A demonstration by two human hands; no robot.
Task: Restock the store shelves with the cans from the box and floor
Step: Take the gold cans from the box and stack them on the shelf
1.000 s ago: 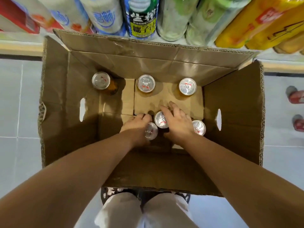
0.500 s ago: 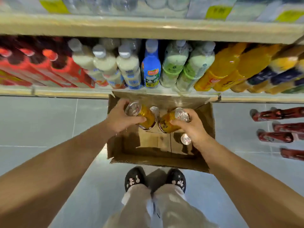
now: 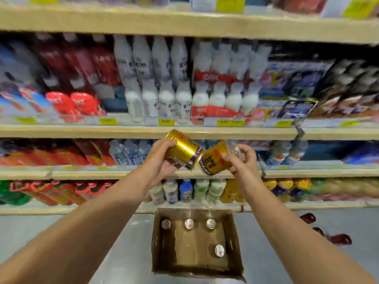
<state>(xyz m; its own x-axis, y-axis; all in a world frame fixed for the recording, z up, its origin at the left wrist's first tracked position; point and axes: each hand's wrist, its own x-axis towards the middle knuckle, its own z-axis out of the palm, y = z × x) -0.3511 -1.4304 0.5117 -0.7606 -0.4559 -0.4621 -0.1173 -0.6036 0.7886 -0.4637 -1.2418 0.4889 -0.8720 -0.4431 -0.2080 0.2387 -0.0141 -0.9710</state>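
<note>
two hands [image 3: 159,162] [image 3: 243,167] clamped on gold cans [image 3: 183,149] [image 3: 213,158], stocked shelves [image 3: 82,132] ahead, four cans [image 3: 188,223] in box [image 3: 162,253] below

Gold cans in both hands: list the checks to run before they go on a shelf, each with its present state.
1. Left hand grips the left gold can: ok.
2. Right hand grips the right gold can: ok.
3. The two cans clear of each other: cannot tell; their near ends meet or almost meet.
4. Free slot for them on the shelves: cannot tell; the picture is blurred.
5. Box emptied: not ok; four cans stand in it.
6. Floor cleared: not ok; red cans lie at the right.
</note>
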